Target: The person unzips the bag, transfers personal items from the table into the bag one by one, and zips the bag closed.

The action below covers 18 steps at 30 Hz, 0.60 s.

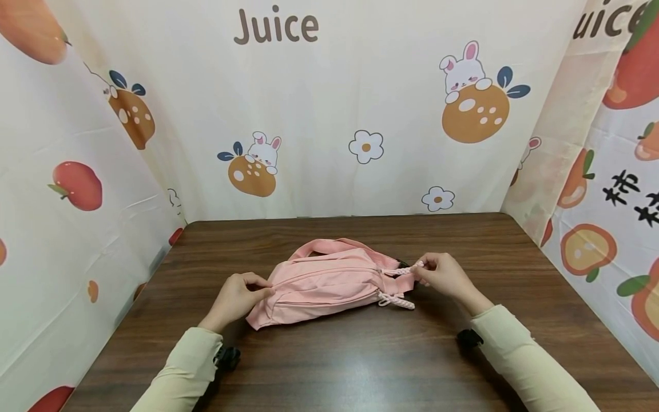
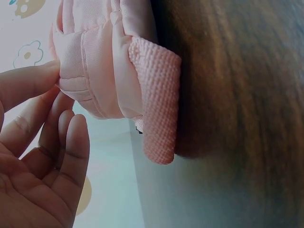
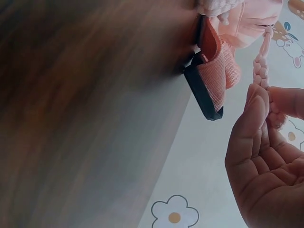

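Note:
A pink waist bag [image 1: 324, 280] lies on the brown table, its strap looped behind it. My left hand [image 1: 238, 297] pinches the fabric at the bag's left end between thumb and forefinger; in the left wrist view the thumb presses the bag's side, close to a folded webbing end [image 2: 159, 99]. With thumb and fingertips my right hand [image 1: 448, 278] grips a braided zipper pull [image 3: 261, 71], drawn out taut to the right of the bag. A second braided pull [image 1: 396, 301] hangs loose at the front zipper. Below the gripped pull, the right wrist view shows a dark buckle [image 3: 204, 92] on pink webbing.
The wood-grain table [image 1: 340, 366] extends around the bag on all sides. Behind and beside it hang pale curtains [image 1: 319, 97] printed with fruit, rabbits and flowers. A small black device [image 1: 226, 358] sits at the left wrist and a similar black device [image 1: 469, 339] at the right.

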### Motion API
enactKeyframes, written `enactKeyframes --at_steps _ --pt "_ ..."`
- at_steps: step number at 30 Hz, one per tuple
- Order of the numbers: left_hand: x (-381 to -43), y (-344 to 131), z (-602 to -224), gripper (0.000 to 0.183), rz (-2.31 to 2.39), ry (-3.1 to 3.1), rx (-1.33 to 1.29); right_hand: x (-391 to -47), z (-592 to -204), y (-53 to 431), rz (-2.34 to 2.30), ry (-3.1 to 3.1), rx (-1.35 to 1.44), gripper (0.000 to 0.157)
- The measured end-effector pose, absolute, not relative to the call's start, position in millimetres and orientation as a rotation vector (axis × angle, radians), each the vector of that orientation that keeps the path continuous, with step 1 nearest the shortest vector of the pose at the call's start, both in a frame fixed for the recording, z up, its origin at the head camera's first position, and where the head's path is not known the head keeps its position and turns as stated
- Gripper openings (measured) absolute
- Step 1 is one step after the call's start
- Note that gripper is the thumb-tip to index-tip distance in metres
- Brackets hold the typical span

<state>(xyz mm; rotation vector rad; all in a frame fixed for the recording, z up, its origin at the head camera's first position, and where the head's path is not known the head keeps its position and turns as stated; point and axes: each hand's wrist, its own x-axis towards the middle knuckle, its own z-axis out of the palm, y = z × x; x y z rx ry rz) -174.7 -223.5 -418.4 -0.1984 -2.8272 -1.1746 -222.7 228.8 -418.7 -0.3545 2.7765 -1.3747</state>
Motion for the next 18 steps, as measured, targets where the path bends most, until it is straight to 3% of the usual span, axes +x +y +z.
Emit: enactKeyframes --at_steps 18 --pt "-177.0 -223.0 -420.5 0.005 -1.183 -2.821 -0.197 -227.4 -417.7 233.4 -1.202 2.740 -0.337 0.015"
